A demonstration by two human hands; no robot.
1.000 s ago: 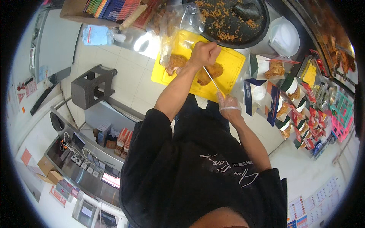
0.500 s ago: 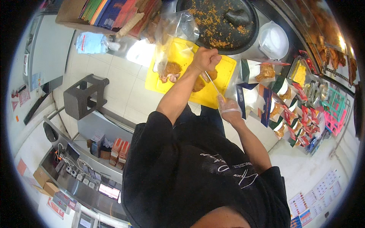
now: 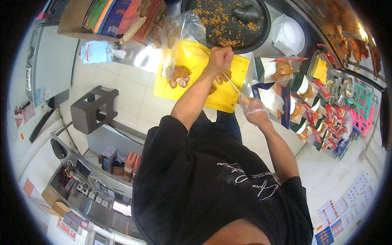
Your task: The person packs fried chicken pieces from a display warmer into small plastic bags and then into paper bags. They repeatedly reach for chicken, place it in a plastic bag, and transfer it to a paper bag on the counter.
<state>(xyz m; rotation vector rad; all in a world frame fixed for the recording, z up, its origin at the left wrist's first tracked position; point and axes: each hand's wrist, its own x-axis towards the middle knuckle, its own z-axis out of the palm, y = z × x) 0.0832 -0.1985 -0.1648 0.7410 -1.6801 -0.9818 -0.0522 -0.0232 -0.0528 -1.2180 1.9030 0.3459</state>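
Observation:
My left hand point(image 3: 220, 59) is bare and closed in a fist over a piece of fried chicken point(image 3: 216, 79) on a yellow cutting board point(image 3: 192, 53); what the fist grips is hidden. My right hand point(image 3: 253, 108), in a clear plastic glove, holds the near end of a thin metal tool point(image 3: 234, 85). The tool's far tip reaches the chicken under the fist. More fried chicken point(image 3: 179, 75) lies on the board's left side at the mouth of a clear plastic bag point(image 3: 179, 32).
A dark stone mortar point(image 3: 228, 20) with orange crumbs and a pestle point(image 3: 247, 12) sits beyond the board, next to a white lidded tub point(image 3: 288, 34). Paper packets of fried food point(image 3: 281, 69) and sachets point(image 3: 326, 122) line the right. A grey stool point(image 3: 92, 108) stands on the floor at left.
Both hands keep their grip and stay over the board. The view has shifted slightly, and my right hand sits a little higher and further right.

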